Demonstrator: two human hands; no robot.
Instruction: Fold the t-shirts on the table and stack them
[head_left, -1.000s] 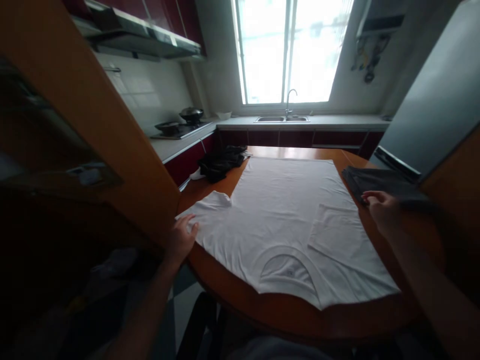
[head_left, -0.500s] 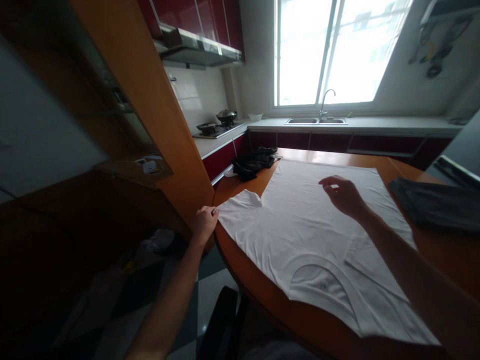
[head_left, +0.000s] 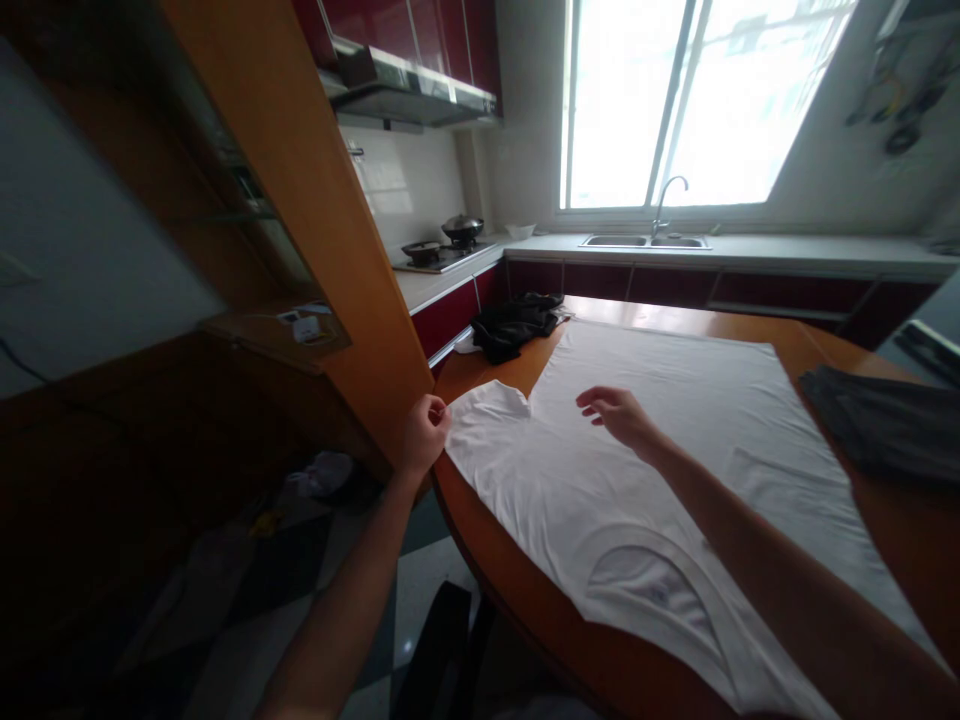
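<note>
A white T-shirt (head_left: 637, 450) lies spread on the wooden table (head_left: 480, 530), its neckline toward me and its hem toward the window. My left hand (head_left: 427, 432) pinches the end of the left sleeve at the table's edge. Above the shirt's upper left part hovers my right hand (head_left: 611, 415), its fingers loosely curled and apart, holding nothing. My right forearm crosses over the right side of the shirt and hides part of it.
Dark folded cloth (head_left: 877, 420) lies on the table's right side. A black crumpled garment (head_left: 517, 325) is at the far left edge. Behind stand a stove with pans (head_left: 461, 230) and a sink (head_left: 615, 241). A wooden partition (head_left: 300, 200) rises at left.
My right hand has moved left across the shirt toward the left sleeve. My left hand still grips the sleeve end and has shifted slightly. The view has turned a little to the left.
</note>
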